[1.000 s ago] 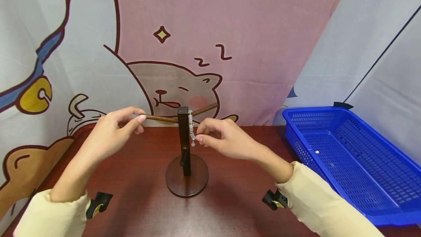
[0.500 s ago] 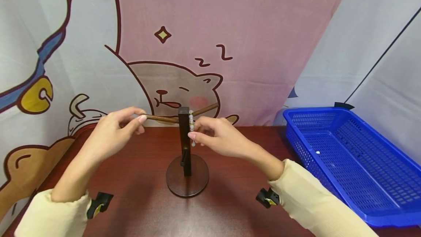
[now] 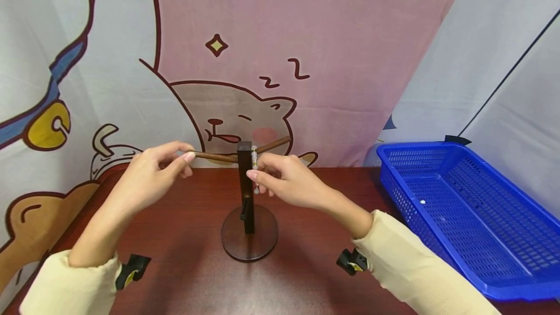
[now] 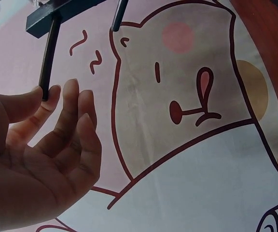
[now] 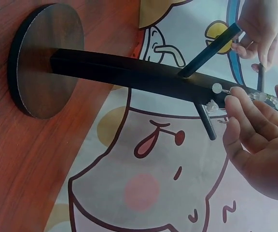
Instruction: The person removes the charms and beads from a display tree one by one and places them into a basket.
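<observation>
A dark wooden jewellery stand stands upright on its round base, with pegs sticking out of the post. My left hand pinches the tip of the upper left peg between thumb and forefinger, the other fingers loosely bent. From the upper right peg, close beside the post, hangs a bracelet of clear beads. The thumb and fingers of my right hand are around its lower part, the thumb covering some beads. In the right wrist view, beads show between thumb and fingers.
To the right, a blue plastic basket holds a small white thing. A shorter peg juts forward low on the post. A printed cloth hangs behind the reddish-brown table.
My right hand has shifted slightly left, its thumb passing from the bracelet's right edge across its front to the post. My left hand stays on the peg.
</observation>
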Motion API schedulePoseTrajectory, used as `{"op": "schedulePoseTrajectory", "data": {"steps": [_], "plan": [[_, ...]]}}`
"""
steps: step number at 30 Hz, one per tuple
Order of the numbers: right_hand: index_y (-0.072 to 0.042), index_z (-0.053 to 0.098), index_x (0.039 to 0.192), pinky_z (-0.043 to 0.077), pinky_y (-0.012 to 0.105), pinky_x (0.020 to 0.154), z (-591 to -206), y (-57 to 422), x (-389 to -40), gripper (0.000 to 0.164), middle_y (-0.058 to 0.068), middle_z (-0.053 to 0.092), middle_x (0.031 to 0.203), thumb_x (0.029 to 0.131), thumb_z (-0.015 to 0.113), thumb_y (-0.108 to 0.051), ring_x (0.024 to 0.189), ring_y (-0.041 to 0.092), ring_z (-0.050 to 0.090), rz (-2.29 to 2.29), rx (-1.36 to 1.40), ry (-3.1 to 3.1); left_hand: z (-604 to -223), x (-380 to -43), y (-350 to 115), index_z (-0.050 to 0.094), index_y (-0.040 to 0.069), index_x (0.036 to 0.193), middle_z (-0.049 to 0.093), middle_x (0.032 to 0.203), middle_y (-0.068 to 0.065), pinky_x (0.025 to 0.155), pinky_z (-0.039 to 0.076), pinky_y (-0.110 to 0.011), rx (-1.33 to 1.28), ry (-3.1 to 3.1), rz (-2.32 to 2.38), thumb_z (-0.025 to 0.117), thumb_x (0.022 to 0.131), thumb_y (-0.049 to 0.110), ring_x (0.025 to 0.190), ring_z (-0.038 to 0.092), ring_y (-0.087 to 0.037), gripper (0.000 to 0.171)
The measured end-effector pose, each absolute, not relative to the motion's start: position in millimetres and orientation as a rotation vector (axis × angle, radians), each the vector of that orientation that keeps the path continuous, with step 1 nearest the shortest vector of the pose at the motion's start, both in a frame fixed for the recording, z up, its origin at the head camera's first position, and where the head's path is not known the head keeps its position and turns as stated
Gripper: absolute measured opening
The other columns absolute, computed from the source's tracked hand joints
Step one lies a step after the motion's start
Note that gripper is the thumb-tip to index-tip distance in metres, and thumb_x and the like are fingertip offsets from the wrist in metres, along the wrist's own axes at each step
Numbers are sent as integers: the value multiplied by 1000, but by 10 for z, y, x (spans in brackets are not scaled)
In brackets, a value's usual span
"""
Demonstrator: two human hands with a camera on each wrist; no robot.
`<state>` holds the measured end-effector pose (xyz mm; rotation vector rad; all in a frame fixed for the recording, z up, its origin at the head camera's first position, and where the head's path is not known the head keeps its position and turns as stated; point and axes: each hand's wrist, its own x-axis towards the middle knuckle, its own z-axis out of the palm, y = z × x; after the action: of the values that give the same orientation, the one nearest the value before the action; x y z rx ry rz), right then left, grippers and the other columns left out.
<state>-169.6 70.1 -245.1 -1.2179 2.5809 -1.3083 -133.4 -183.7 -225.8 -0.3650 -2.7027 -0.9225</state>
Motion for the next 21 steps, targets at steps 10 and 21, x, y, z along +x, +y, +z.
{"op": "schedulePoseTrajectory", "data": {"steps": [10,21], "plan": [[-11,56,76,46,25,52,-2438,703,-1684,18,-7,57,61,93,54,-17,55,11,56,-1303,-1271,2595,-2259,-1327,-1834,62,12,107,65,73,2,65,38,-35,-362,-2701,-931,50,95,29,71,57,-16,24],[-6,59,79,48,26,54,-2407,755,-1690,15,-5,59,63,93,54,-12,58,20,59,-1360,-1275,2561,-2258,-1327,-1835,62,11,106,65,73,2,64,38,-35,-370,-2695,-924,50,95,28,70,57,-16,23]]}}
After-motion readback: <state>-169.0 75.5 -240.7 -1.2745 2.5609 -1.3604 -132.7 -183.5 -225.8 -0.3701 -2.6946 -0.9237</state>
